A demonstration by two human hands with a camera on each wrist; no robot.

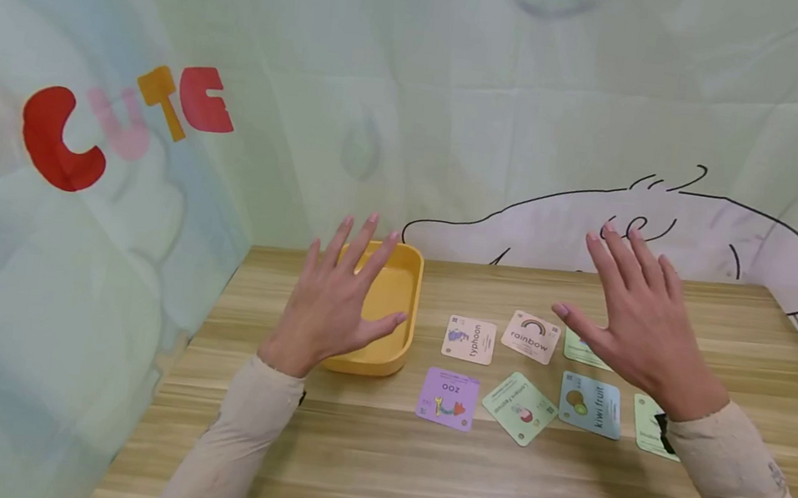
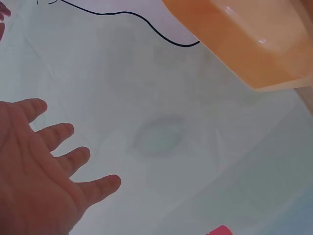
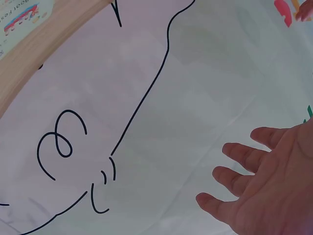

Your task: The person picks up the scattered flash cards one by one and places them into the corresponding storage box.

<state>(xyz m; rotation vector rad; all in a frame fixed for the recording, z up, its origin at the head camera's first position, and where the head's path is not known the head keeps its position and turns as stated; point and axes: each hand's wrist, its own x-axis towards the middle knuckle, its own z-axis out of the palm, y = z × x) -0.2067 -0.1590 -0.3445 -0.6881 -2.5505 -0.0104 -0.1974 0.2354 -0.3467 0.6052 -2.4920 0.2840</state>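
My left hand (image 1: 335, 299) is raised with fingers spread, overlapping a yellow tray (image 1: 405, 283) in the head view; nothing is in it. My right hand (image 1: 641, 331) hovers over the right-hand cards, fingers straight and thumb out, also holding nothing. Square picture cards lie face up on the table: a pink typhoon card (image 1: 468, 340), a pink rainbow card (image 1: 531, 337), a purple zoo card (image 1: 448, 398), a green lantern festival card (image 1: 520, 409) turned askew, and a blue kiwi fruit card (image 1: 591, 405). Two more green cards are partly hidden by my right hand and sleeve.
The wood-grain table (image 1: 356, 462) meets a printed cloth backdrop (image 1: 461, 123) at its far edge. Cloth also hangs on the left, bearing coloured CUTE letters (image 1: 65, 142). The tray stands at the table's back left, with the cards to its right.
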